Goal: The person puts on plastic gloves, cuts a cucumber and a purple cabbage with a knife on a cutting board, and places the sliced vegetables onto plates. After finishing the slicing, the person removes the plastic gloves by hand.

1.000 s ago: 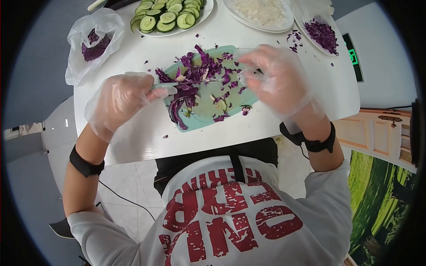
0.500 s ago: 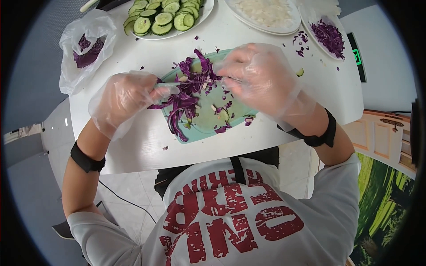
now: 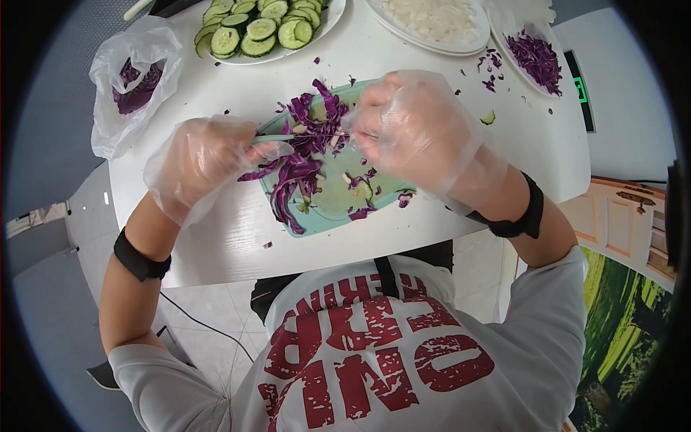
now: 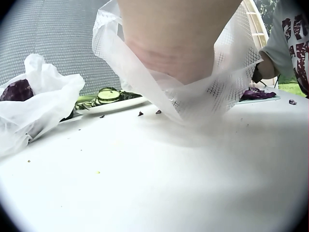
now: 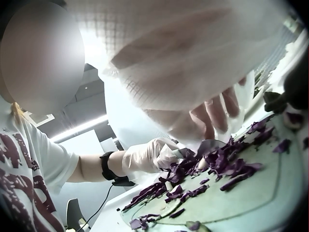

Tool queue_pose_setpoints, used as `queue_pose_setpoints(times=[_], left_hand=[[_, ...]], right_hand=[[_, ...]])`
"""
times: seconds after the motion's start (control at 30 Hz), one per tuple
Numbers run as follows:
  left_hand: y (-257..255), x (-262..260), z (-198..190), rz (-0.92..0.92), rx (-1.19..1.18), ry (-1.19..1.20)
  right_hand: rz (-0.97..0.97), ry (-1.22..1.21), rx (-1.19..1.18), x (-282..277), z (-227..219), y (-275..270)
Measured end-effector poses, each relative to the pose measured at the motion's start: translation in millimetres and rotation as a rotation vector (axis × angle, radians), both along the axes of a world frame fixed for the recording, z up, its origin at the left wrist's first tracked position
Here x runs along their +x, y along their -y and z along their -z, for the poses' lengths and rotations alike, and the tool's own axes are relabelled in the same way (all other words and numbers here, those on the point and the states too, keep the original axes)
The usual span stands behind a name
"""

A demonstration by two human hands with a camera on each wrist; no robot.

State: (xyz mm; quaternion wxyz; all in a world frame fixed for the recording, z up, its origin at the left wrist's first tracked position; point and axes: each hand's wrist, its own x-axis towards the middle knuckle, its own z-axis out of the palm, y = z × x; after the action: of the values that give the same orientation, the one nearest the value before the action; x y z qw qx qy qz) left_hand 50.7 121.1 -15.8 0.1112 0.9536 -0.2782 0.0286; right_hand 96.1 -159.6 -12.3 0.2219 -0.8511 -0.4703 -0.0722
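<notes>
Both hands wear clear plastic gloves. My left hand (image 3: pixel 205 158) grips the pale green handle (image 3: pixel 276 137) of a knife, its thin blade reaching right over the board. Around the blade's far part, the fingers of my right hand (image 3: pixel 417 126) pinch it, with the tip hidden behind them. Below lies a light green cutting board (image 3: pixel 331 201), strewn with shredded purple cabbage (image 3: pixel 295 173) and a few pale bits. The right wrist view shows the blade (image 5: pixel 210 146) low over the cabbage (image 5: pixel 231 162). In the left wrist view the glove cuff (image 4: pixel 164 94) hides the left fingers.
A plate of cucumber slices (image 3: pixel 259 29) stands at the back, with a plate of pale chopped pieces (image 3: pixel 428 21) beside it. Cabbage shreds (image 3: pixel 534 61) fill a plate at far right. A plastic bag (image 3: pixel 162 79) holds purple cabbage at left. Scraps dot the table.
My right hand has moved left along the blade from near its tip, closing in on the left hand. The left hand keeps the knife handle almost in place.
</notes>
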Motion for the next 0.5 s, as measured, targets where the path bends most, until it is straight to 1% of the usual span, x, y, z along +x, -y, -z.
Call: queue_pose_setpoints(times=[0.1,0.2,0.3,0.37,0.5], left_hand=[[0,1,3,0.001,-0.003,-0.019],[1,1,2,0.01,0.02,-0.009],[2,3,3,0.014,0.043,-0.015],[2,3,3,0.007,0.048,-0.049],[4,4,3,0.014,0.022,-0.06]], right_hand=[[0.011,0.036,0.001,-1,8,0],[-0.01,0.074,0.065,-1,13,0],[0.003,0.093,0.047,-2,12,-1],[0.019,0.088,-0.036,-4,8,-2],[0.03,0.114,-0.002,-4,4,-3]])
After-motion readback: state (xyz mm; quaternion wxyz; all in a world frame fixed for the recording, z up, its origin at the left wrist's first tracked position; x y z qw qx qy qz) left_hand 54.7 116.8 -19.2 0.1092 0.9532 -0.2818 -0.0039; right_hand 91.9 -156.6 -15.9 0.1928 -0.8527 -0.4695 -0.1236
